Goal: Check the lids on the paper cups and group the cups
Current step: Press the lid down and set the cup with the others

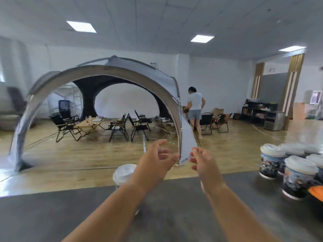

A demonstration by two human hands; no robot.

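Paper cups [297, 179] stand upright in a cluster at the right end of the table [174, 215], white lids [299, 164] up, long axes vertical. One lone cup [123, 173] stands upright behind my left wrist. My left hand [155, 165] and right hand [202, 165] hover apart above the table, fingers loosely curled, holding nothing.

Big grey dome tent [111, 70] L of ctr, arched openings front and back. Inside, black folding chairs [118, 128] around a low wooden table [90, 124]; office chair [63, 105] farther back on L. Just R of the tent, a person [194, 105] in white top and grey shorts, back turned, near more chairs. Dark shelf unit [258, 110] along R wall w/ metal box [274, 120] beside it. Wood floor [87, 154], panel lights [81, 26] in ceiling. Dark grey tabletop [43, 215] in foreground; orange item [316, 190] cut off at R edge, too blurred to ID.
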